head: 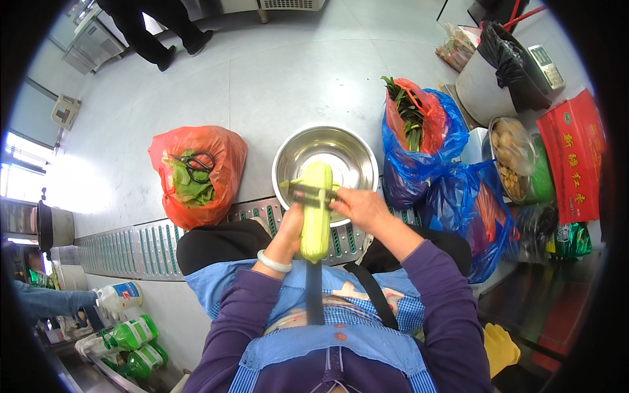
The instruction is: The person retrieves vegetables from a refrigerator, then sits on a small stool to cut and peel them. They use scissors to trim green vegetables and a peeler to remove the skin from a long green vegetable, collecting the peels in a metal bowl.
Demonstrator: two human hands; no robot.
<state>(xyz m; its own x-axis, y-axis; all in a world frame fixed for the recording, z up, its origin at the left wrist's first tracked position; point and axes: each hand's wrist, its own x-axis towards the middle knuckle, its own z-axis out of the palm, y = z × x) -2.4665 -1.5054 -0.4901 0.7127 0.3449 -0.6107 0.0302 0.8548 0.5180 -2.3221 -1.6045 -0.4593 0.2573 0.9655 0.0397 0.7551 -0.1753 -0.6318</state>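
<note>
A thick, pale-green vegetable (316,231) with its surface pared stands lengthwise before me, its far end over a steel basin (281,164). My left hand (292,225) grips it from the left side, and a white bangle circles that wrist. My right hand (362,209) holds a dark peeler (309,194), which lies across the vegetable and is blurred. Thin green peel shows beside the peeler. The fingers of my left hand are partly hidden behind the vegetable and peeler. Below the basin runs a slotted metal drain cover (157,250).
Left of the basin, black-handled scissors (199,167) lie on leaves in a red plastic bag (228,147). Blue bags (410,169) with greens stand at right, near a lined bin (484,93) and a red box (572,162). A person's legs (147,29) are beyond; another person's sleeve (54,297) is at left.
</note>
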